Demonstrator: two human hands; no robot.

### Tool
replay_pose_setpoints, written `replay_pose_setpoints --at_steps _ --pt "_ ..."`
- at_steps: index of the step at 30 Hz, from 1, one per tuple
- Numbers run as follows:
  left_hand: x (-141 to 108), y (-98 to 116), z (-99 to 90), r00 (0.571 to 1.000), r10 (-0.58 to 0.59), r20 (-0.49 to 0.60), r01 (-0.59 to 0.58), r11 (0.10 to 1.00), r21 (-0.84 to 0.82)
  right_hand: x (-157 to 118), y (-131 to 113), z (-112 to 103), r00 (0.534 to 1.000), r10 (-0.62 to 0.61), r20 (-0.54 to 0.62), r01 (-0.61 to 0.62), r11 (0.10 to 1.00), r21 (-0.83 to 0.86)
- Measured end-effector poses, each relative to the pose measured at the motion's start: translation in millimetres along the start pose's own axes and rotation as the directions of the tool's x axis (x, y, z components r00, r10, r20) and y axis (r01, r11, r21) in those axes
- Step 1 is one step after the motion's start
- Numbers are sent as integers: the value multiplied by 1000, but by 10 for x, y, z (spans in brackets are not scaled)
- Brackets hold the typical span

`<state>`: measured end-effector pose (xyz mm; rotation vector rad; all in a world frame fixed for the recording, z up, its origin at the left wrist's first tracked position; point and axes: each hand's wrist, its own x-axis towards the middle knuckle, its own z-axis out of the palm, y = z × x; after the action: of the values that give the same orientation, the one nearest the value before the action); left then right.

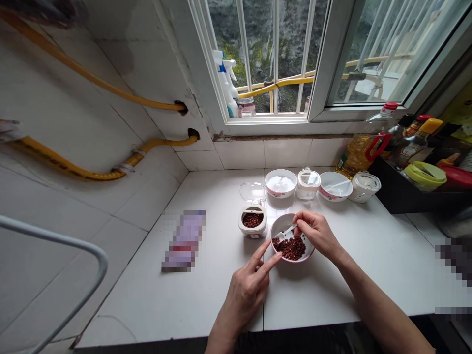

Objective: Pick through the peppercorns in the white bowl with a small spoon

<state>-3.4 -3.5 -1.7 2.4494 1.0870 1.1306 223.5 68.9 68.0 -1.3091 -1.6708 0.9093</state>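
Observation:
My right hand (316,234) pinches the handle of a small white spoon (290,229). The spoon's bowl dips into reddish-brown peppercorns (294,248) lying in a white bowl with a pink rim (309,252). At that bowl's left front edge, my left hand (250,281) has its index and middle fingers stretched out and spread, their tips touching the rim. Just left of the bowl stands a white seasoning jar (252,232), its clear lid (253,192) flipped up. Similar peppercorns fill the jar to near its mouth.
Behind are a bowl of white grains (280,184), a clear-lidded jar (309,183), a bowl with a white spoon (335,187) and another lidded jar (366,187). An oil bottle (363,142) and a dark condiment box (409,194) stand right. A blurred purple packet (185,238) lies left.

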Motion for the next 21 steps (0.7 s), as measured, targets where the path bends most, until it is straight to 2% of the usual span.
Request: replay_pose_setpoints --at_steps 2,5,13,21 --pt "1 2 -1 1000 -4 1 4 1000 -3 5 -14 -25 998 68 3 -68 991 111" --pt "2 0 -5 1000 -4 1 4 1000 -11 14 -21 -50 995 96 -2 -94 979 183" --pt "-1 -1 -8 1000 -3 3 3 1000 -9 10 -48 -44 997 -10 -74 9 1000 -6" --pt "-2 -3 3 1000 1 0 -1 1000 -13 14 -54 -29 997 7 -72 -6 1000 10"
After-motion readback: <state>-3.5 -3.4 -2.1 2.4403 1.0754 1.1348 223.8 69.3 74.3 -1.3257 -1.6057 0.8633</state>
